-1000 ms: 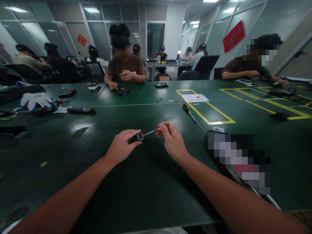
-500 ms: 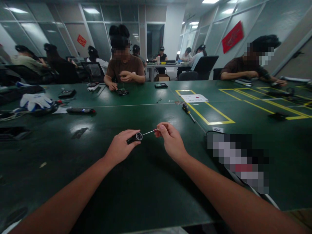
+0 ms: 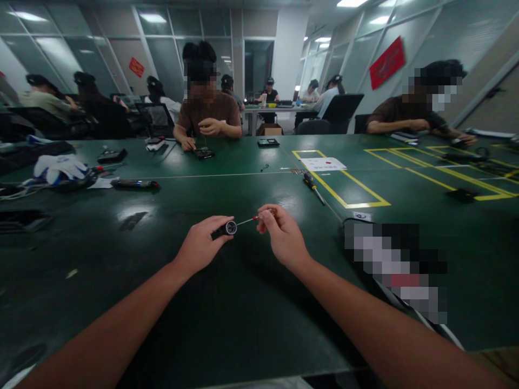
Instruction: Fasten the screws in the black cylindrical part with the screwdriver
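My left hand [image 3: 201,243] is closed around a small black cylinder [image 3: 231,228] with a pale ring at its round end, which faces toward me and to the right. Between the fingertips of my right hand [image 3: 284,232] is the reddish handle of a thin screwdriver [image 3: 255,218]. Its metal shaft points left, and the tip reaches the rim of the cylinder's ringed end; whether it goes inside I cannot tell. Both hands are above the green table [image 3: 243,302]. Farther off, a yellow-and-black screwdriver [image 3: 311,182] lies on the table.
A blurred-out long object [image 3: 397,270] lies at the right. White gloves [image 3: 60,168] and a dark cylindrical tool [image 3: 135,185] are at the left. Yellow tape outlines [image 3: 367,204] and a paper sheet [image 3: 324,163] mark the far side. Across the table sit two co-workers [image 3: 211,113].
The handle has turned slightly in my right fingers, which have shifted a little. My left hand and the black cylinder stay in nearly the same place.
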The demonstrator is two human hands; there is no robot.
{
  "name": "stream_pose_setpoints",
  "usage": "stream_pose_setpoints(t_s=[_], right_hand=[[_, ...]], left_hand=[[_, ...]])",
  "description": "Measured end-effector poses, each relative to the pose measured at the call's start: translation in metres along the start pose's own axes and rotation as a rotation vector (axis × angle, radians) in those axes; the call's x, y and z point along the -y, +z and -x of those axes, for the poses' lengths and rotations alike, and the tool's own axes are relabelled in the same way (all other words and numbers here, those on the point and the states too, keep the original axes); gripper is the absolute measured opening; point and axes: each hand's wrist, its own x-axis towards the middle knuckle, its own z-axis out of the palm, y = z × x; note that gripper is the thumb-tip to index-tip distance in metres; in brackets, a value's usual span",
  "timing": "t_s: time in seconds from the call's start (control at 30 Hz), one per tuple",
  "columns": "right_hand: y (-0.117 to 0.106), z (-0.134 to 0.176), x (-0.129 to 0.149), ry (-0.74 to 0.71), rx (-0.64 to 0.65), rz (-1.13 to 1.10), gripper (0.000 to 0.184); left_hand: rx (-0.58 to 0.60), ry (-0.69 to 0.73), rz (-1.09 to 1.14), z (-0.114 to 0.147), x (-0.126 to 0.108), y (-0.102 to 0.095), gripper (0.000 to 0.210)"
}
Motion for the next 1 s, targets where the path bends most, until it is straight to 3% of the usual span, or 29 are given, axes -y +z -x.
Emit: stream_pose_setpoints(t_s=[0.13, 0.27, 0.47, 0.63, 0.7, 0.83, 0.9, 1.0], right_hand=[[0.0, 0.005, 0.002, -0.014, 0.13, -0.019, 0.016], [0.001, 0.008, 0.007, -0.044, 0.156, 0.077, 0.029], [0.002, 0.005, 0.007, -0.014, 0.012, 0.014, 0.015], [0.004, 0.0, -0.004, 0.051, -0.06, -0.039, 0.023], [0.001, -0.004, -0.008, 0.127, -0.116, -0.125, 0.024], [-0.007, -0.014, -0.013, 0.454, -0.139, -0.499, 0.028], [-0.009, -0.016, -0.014, 0.453, -0.19, -0.522, 0.025], [-0.007, -0.015, -0.016, 0.334, -0.206, -0.43, 0.021]], left_hand=[[-0.011, -0.008, -0.009, -0.001, 0.003, 0.001, 0.037], [-0.006, 0.005, -0.004, -0.001, 0.006, 0.003, 0.036], [-0.002, 0.025, -0.004, 0.0, 0.004, 0.001, 0.035], [0.057, 0.103, -0.066, 0.001, 0.002, 0.002, 0.039], [0.046, 0.15, -0.093, 0.0, 0.001, 0.001, 0.04], [-0.035, 0.157, -0.107, -0.004, 0.002, 0.0, 0.039], [-0.016, 0.132, -0.109, -0.005, 0.002, 0.0, 0.038], [0.024, 0.118, -0.113, -0.004, 0.003, 0.001, 0.039]])
